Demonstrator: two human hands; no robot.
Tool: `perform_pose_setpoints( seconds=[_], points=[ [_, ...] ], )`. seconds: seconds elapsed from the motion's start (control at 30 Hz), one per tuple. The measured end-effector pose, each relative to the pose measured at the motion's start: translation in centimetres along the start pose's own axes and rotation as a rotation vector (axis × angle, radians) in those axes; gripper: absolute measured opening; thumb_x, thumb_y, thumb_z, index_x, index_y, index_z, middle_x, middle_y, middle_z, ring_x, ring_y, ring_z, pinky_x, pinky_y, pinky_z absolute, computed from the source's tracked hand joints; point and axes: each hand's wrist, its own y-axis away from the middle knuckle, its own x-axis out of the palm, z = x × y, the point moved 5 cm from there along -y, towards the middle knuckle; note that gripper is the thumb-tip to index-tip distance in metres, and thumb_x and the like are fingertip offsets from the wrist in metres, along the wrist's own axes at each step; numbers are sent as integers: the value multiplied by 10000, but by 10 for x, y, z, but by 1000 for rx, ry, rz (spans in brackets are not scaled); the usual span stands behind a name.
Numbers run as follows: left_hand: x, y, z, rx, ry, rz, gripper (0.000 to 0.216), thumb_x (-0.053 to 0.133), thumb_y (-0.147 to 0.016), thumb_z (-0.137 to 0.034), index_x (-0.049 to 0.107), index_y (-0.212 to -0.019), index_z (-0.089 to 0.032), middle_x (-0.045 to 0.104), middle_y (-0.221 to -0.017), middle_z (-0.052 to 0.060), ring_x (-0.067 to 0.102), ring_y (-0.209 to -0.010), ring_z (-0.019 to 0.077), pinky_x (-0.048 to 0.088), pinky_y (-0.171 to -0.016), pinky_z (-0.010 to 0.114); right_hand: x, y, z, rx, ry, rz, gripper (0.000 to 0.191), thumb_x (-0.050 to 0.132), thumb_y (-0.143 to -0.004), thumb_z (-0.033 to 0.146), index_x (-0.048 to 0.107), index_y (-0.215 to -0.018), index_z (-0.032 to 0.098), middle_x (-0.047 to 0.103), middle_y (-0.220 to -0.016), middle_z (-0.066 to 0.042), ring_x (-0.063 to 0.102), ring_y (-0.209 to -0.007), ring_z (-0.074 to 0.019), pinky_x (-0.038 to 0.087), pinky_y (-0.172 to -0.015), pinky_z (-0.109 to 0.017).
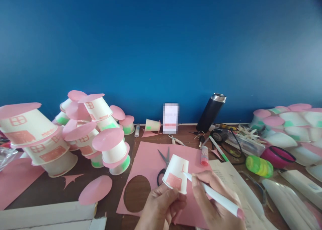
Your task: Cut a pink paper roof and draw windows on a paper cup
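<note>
My left hand (164, 204) grips a white paper cup (177, 168) by its rim, thumb in front. The cup is upside down and slightly tilted, with a filled red patch drawn low on its side and a short red line higher up. In my right hand (216, 196) is a white marker (221, 199) with a pink end; its tip touches the cup near that line. Behind the cup, scissors (164, 161) lie partly hidden on a pink paper sheet (148, 156), which has a round hole cut in it. A glue stick (204, 156) lies on the sheet's right side.
Stacked cups with pink paper discs (108, 139) stand at left, near a loose pink disc (95, 189). At the back are a blurred-out white card or screen (171, 119) and a leaning black flask (211, 112). Rightward lie a green marker (218, 148), a yellow-green bottle (259, 166) and more cups (294, 119).
</note>
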Motion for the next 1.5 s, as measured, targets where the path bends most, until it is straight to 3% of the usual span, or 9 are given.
perform_pose_setpoints(
  seconds=[0.2,0.27,0.9,1.37,1.5],
  points=[
    [-2,0,-2,14,7,-2,313,879,-511,-307,701,-621,-74,675,-573,67,612,-522,113,462,-539,191,-17,5,3,120,-32,-241,78,587,-842,285,635,-818,229,640,-558,13,593,-451,-130,448,-427,-208],
    [-1,0,-3,23,16,-3,306,882,-506,-292,699,-608,-69,681,-574,75,614,-521,113,484,-571,205,-19,5,2,120,-3,-264,91,595,-834,304,637,-812,226,649,-559,3,596,-451,-138,451,-431,-218],
    [5,4,-5,10,24,16,314,884,-493,-285,727,-646,-61,687,-556,82,610,-515,112,496,-551,196,-8,-1,-5,31,5,-135,96,572,-868,297,618,-834,221,612,-600,14,533,-449,-120,432,-443,-221],
    [1,2,-2,16,-8,20,282,864,-529,-292,710,-607,-69,697,-575,97,616,-500,117,463,-496,176,-8,0,-4,31,0,-127,94,567,-867,290,624,-835,223,610,-608,18,539,-470,-127,433,-459,-230],
    [2,3,-3,14,-10,31,299,867,-521,-295,722,-648,-66,691,-571,88,613,-519,115,486,-546,191,-8,0,-4,28,3,-126,91,570,-867,293,621,-828,228,601,-604,26,530,-467,-119,426,-468,-228]
  ],
)
